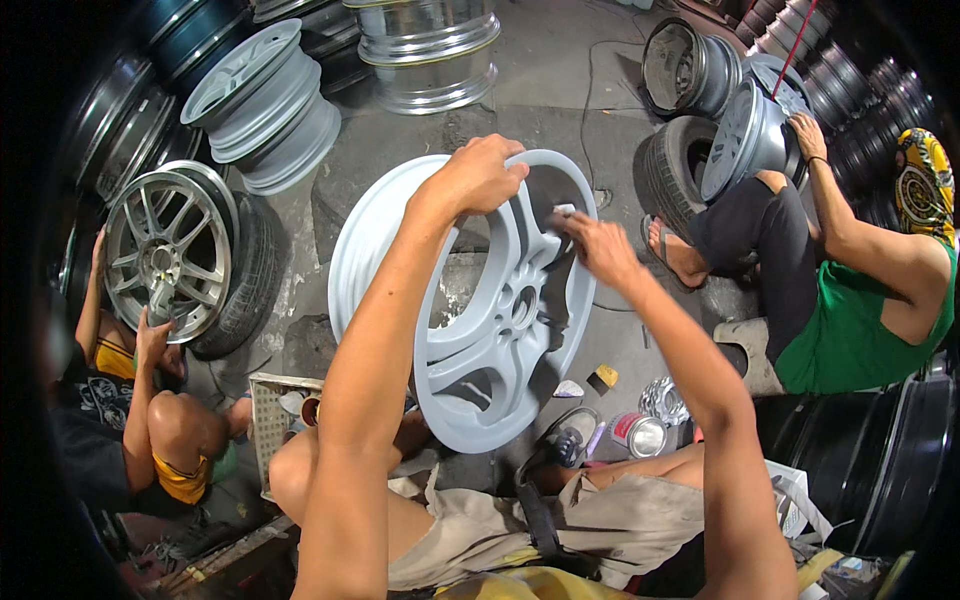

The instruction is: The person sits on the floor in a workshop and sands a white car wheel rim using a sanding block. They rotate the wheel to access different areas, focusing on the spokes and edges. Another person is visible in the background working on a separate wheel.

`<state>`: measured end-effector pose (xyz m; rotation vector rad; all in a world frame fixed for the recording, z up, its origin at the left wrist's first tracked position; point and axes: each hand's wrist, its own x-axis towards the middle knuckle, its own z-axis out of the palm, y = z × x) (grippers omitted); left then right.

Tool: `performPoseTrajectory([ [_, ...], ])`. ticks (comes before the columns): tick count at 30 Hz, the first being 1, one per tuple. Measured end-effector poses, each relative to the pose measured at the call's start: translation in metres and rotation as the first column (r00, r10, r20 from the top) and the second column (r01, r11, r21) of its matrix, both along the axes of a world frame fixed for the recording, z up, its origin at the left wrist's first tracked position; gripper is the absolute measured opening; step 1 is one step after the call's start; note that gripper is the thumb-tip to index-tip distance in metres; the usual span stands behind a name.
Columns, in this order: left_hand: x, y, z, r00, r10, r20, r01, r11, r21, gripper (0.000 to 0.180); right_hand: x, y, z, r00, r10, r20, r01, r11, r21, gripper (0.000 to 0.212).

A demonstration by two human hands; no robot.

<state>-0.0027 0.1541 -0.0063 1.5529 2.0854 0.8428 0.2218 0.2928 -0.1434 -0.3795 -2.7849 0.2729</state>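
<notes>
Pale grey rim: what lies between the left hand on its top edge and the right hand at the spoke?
In the head view, only the pale grey rim's own curved top edge spans from the left hand to the right hand, which presses a small pale pad.

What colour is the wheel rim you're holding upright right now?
Pale grey-blue, matte like primer, on the wheel rim; the head view shows it.

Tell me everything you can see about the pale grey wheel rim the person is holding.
The wheel rim is a matte pale grey-blue alloy wheel, coated evenly as if primed. It has curved spokes, a centre hub with bolt holes and a wide barrel. It stands upright on edge between the person's knees, face turned to their right. The left hand grips its top edge; the right hand presses a small pale piece against a spoke near the rim.
</notes>
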Motion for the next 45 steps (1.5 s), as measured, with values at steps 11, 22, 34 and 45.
performPoseTrajectory([
  [11, 0.003, -0.003, -0.002, 0.998, -0.034, -0.05, 0.036, 0.999, 0.04, 0.036, -0.068, -0.063, 0.077, 0.855, -0.505, -0.114, -0.061, 0.121, -0.991, 0.034],
  [22, 0.01, -0.006, 0.005, 0.999, 0.003, 0.045, -0.001, 0.999, -0.049, 0.039, 0.023, -0.06, -0.003, 0.958, -0.25, -0.143, 0.2, 0.934, -0.294, 0.058],
  [34, 0.012, -0.007, 0.005, 1.0, 0.016, -0.004, -0.016, 1.0, 0.015, 0.036, -0.025, -0.135, 0.039, 0.766, -0.551, -0.331, 0.095, 0.607, -0.789, 0.038],
  [45, 0.015, 0.001, -0.003, 0.999, -0.012, -0.053, 0.015, 0.998, 0.058, 0.037, 0.02, -0.062, -0.002, 0.945, -0.26, -0.197, 0.166, 0.903, -0.396, 0.043],
])
